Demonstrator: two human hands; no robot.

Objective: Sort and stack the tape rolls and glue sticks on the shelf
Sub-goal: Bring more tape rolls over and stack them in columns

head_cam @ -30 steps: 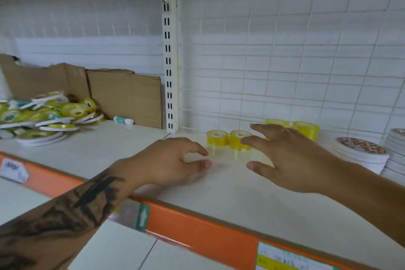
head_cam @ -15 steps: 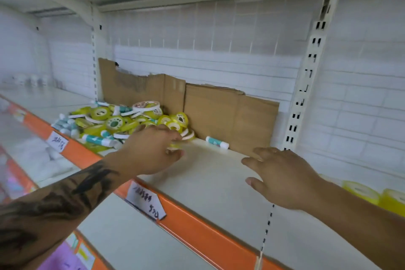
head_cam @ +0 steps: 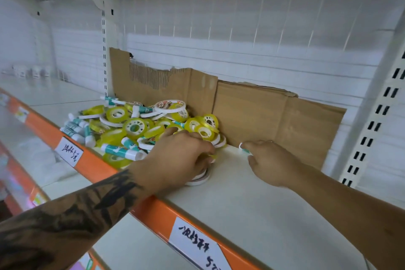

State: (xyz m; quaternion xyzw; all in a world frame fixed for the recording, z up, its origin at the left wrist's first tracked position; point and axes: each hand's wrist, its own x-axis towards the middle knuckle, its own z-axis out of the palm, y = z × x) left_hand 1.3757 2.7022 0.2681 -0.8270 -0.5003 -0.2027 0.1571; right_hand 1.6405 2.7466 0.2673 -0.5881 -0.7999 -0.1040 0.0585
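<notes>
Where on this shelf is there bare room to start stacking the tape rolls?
Bare shelf runs right of the right hand, bordered by the cardboard behind, the orange edge strip in front and the slotted upright. It is crowded left of the left hand, where the pile of tape rolls and glue sticks lies.

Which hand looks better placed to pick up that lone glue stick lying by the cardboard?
The right hand: its fingers are already closing round the glue stick beside the cardboard. The left hand is busy on the tape rolls at the pile's edge.
</notes>
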